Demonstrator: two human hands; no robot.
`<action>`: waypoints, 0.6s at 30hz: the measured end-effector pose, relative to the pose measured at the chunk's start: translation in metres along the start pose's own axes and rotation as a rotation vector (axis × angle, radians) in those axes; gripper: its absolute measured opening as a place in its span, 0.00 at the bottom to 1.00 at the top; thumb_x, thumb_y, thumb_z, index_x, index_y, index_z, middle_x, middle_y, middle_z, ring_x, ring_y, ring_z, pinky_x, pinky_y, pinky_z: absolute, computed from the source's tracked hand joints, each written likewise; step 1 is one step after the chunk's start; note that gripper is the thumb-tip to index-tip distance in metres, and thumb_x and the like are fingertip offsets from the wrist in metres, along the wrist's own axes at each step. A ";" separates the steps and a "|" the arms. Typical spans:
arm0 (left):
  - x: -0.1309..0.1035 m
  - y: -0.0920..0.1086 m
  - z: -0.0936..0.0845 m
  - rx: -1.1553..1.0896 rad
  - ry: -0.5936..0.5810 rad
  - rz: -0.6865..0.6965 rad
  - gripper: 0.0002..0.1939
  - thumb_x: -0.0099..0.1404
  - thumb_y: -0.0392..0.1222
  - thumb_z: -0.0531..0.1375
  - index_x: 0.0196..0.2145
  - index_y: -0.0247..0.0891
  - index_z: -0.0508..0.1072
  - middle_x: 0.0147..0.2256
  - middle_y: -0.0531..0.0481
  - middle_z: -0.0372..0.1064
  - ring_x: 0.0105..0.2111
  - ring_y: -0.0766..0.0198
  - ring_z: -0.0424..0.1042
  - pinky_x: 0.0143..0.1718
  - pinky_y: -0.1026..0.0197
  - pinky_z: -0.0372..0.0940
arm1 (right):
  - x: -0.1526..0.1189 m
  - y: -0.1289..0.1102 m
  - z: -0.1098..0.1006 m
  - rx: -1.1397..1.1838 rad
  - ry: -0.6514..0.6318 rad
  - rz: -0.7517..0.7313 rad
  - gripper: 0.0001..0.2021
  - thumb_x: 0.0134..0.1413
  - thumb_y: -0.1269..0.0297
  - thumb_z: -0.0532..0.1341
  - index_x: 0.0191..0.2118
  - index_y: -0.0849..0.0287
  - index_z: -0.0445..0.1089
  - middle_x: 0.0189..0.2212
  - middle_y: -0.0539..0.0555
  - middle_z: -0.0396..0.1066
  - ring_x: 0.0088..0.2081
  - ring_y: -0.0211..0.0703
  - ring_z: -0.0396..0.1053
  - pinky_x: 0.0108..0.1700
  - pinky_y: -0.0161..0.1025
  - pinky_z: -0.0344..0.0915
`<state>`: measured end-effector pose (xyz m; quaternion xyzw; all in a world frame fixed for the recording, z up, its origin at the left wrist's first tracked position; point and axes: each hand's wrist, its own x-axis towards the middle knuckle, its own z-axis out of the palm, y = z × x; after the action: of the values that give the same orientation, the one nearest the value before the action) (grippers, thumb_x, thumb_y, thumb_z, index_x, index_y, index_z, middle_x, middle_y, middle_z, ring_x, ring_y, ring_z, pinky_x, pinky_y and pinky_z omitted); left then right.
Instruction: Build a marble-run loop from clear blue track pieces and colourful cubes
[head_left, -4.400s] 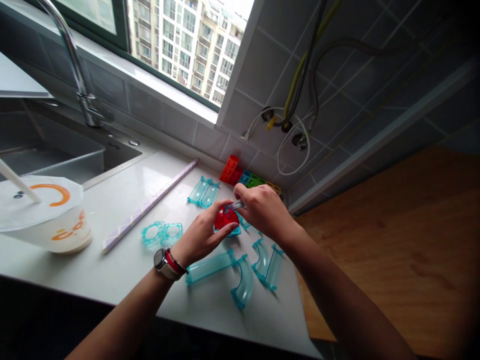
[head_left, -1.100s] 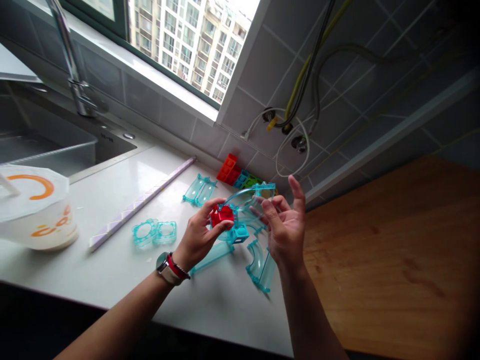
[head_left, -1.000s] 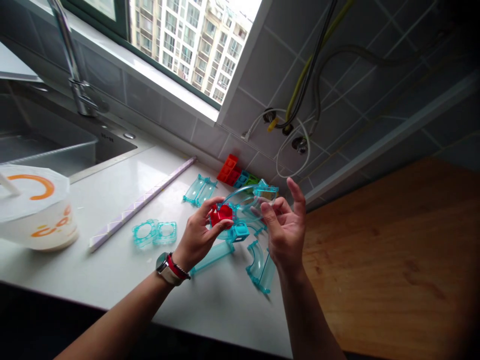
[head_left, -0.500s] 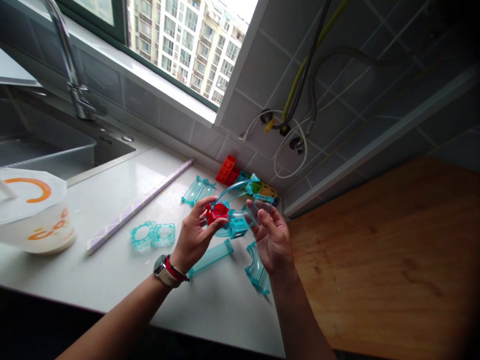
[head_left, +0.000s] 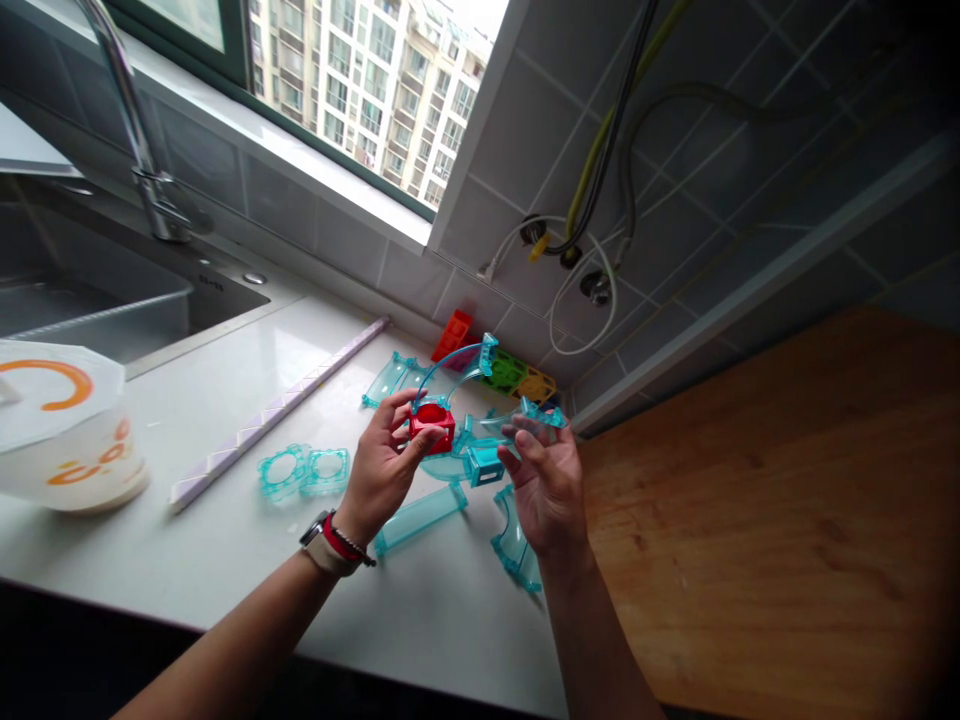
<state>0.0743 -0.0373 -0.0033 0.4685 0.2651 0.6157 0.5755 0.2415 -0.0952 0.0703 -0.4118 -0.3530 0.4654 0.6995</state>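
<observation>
Daylight enters a window [head_left: 322, 75] facing apartment blocks [head_left: 390, 75], brightening a white counter [head_left: 427, 630] and steel sink [head_left: 225, 295] with chrome tap [head_left: 159, 205]; grey tiles [head_left: 517, 120] and brown wood [head_left: 772, 500] darken at right.

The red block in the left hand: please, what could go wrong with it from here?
The left hand grips the red block between thumb and fingers, so it might slip. The curved blue track rising from it could snag or loosen. The right hand holds a blue piece nearby, which may bump the block.
</observation>
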 end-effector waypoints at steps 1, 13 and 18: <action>0.000 0.000 0.000 0.003 0.002 -0.002 0.27 0.66 0.48 0.69 0.58 0.42 0.66 0.50 0.43 0.75 0.44 0.56 0.80 0.43 0.57 0.77 | -0.002 0.002 0.002 -0.023 0.006 -0.011 0.29 0.52 0.68 0.73 0.57 0.42 0.64 0.41 0.44 0.74 0.41 0.36 0.78 0.39 0.33 0.77; 0.004 0.008 -0.003 0.044 0.105 0.019 0.30 0.64 0.53 0.69 0.57 0.40 0.66 0.48 0.42 0.75 0.40 0.57 0.80 0.41 0.55 0.78 | -0.053 0.020 -0.040 -0.176 0.108 0.147 0.18 0.52 0.61 0.74 0.47 0.52 0.72 0.39 0.49 0.73 0.39 0.43 0.79 0.35 0.37 0.80; 0.008 0.008 -0.007 0.022 0.227 0.100 0.30 0.64 0.56 0.69 0.57 0.42 0.65 0.48 0.43 0.74 0.43 0.56 0.80 0.41 0.57 0.78 | -0.103 0.056 -0.066 -0.240 0.267 0.281 0.19 0.52 0.55 0.74 0.40 0.55 0.65 0.35 0.50 0.74 0.41 0.46 0.79 0.37 0.40 0.80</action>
<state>0.0654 -0.0300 0.0032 0.4146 0.3115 0.6899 0.5051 0.2464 -0.1955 -0.0187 -0.5952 -0.2493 0.4544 0.6141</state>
